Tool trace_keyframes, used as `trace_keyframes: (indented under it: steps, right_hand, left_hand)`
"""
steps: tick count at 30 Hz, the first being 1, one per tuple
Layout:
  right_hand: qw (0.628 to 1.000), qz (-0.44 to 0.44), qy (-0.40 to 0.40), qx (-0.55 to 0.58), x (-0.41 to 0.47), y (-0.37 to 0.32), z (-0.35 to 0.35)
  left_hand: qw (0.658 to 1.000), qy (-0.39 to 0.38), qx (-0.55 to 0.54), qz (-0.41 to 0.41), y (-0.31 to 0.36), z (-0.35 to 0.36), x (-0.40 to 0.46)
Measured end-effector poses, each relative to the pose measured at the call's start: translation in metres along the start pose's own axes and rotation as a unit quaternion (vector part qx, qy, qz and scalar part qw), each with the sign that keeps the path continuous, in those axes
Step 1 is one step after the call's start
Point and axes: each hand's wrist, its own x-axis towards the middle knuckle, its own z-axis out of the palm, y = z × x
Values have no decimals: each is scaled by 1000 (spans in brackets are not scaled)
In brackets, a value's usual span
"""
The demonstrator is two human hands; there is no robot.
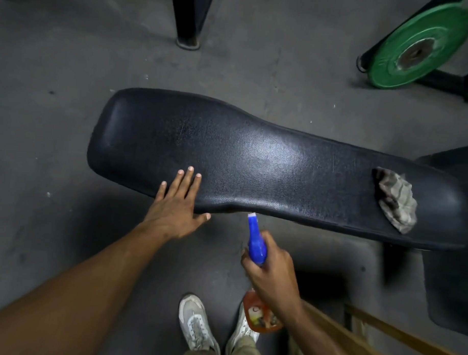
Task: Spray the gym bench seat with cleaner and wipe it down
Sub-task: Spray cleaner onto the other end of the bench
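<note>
The spray could miss. The right hand is wrapped around the neck of a spray bottle with a blue plastic trigger top and an orange see-through body, and the white tip of the nozzle sits just at the near edge of the long black padded gym bench seat, low down beside it. If the trigger is squeezed from there, I think much of the cleaner would hit the side of the pad or drip onto the grey floor, near the white shoes, and a wet floor is slippery. The bottle needs to come up higher and point down at the top of the pad. The left hand is open wide, fingers spread, lying flat on the near edge of the seat toward its broad left end, holding nothing. It could get sprayed too if the nozzle swings that way. The crumpled grey cloth lies on the seat near its right end, well apart from both hands, so the wiping has to wait for a reach across. It sits close to the near edge and might slide off if bumped. The pad shines in the middle, but I cannot tell if that is wet cleaner or just light.
</note>
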Motion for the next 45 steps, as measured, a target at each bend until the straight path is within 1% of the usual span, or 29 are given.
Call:
trace_keyframes:
  steps: [4, 6, 12, 15, 17, 21, 24, 26, 28, 32, 34, 36, 38, 42, 45]
  right_hand:
    - [998, -37, -36, -19, 6, -6, 7]
    - [998, -44, -37, -25, 10, -7, 7]
    - [999, 26, 20, 22, 22, 1, -11]
    - [998, 38, 53, 5, 26, 9, -24]
    - [997, 49, 56, -3, 30, 13, -30]
    - [999, 45, 29, -11, 38, 5, -29]
    - [1000, 24, -7, -14, 45, -9, -19]
    - [1000, 4, -16, -6, 49, -18, -10]
    - [1000, -11, -17, 3, 53, -27, -2]
    - [999, -12, -25, 32, 56, -39, 8]
    - [999, -16, -22, 37, 56, -43, 11]
    - [999, -10, -6, 37, 56, -43, 10]
    - [999, 5, 32, 35, 57, -39, 5]
    - [991, 62, 99, 66, 58, -23, -8]
    - [988, 78, 119, 66, 55, -15, -12]
  left_hand:
    - [1000, -5, 1, -4, 3, -4, -1]
    - [1000, -9, 1, -5, 4, -6, -2]
    - [1000, -16, -9, -9, 5, -7, -2]
    - [1000, -17, -8, -12, 5, -5, -1]
    - [1000, -15, -6, -13, 6, -4, 0]
    - [1000, -11, -12, -11, 5, -3, 0]
    - [1000, 8, -26, -9, 4, -4, -3]
    - [999, 22, -30, -16, 2, -2, -5]
    - [998, 38, -38, -40, -2, -1, -7]
    - [992, 71, -43, -98, -20, 0, -11]
    - [991, 70, -37, -107, -32, 0, -13]
    - [992, 60, -33, -102, -40, 0, -16]
    - [993, 52, -40, -97, -42, -1, -16]
    - [993, 32, -60, -96, -38, -7, -15]
    - [994, 18, -60, -93, -39, -11, -17]
